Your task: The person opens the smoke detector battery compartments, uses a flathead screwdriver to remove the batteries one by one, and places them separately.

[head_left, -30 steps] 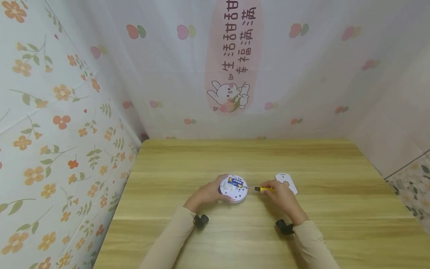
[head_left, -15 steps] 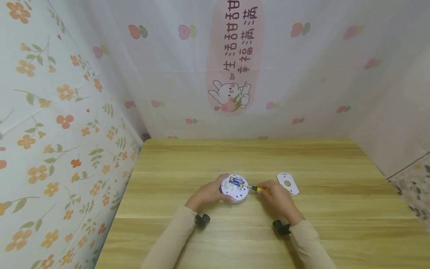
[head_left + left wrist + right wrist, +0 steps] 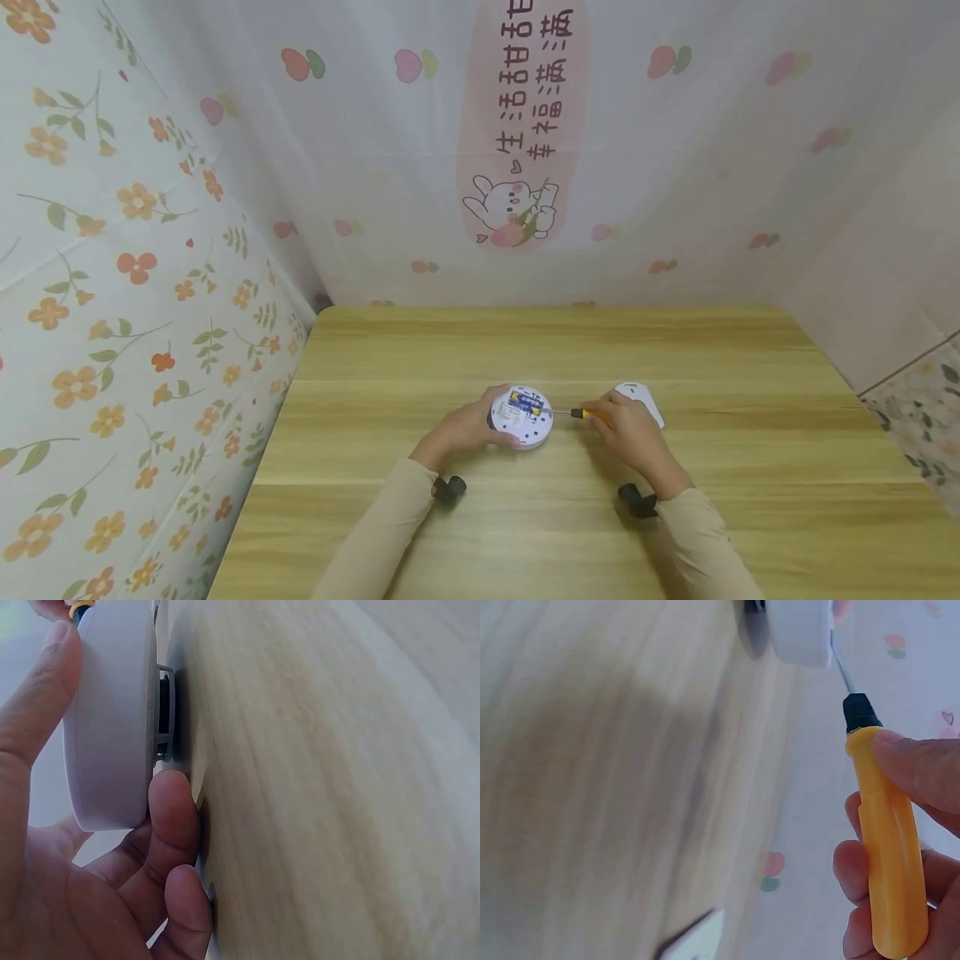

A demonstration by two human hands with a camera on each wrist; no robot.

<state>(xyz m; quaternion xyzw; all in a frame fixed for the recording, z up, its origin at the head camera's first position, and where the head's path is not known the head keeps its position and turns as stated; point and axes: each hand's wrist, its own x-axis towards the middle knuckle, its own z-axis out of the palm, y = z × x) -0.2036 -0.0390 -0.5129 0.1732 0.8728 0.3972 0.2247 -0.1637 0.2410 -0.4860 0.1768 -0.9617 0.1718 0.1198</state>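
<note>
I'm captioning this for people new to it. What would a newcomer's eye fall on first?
Probably the yellow-handled screwdriver in the right hand, its shaft reaching to the face of the white round device that the left hand grips by its rim. On that face, what looks like a blue-and-yellow battery stands out. Beyond the wooden table, the cartoon rabbit printed on the pale backdrop would likely draw a glance next.

left hand (image 3: 471, 423): thumb and fingers gripping left edge of white disc (image 3: 519, 430) | right hand (image 3: 632, 432): right of disc, apart, fingers curled, thumb pressing | forearms (image 3: 378, 529): sleeved, on disc's near side, slanting inward
</note>
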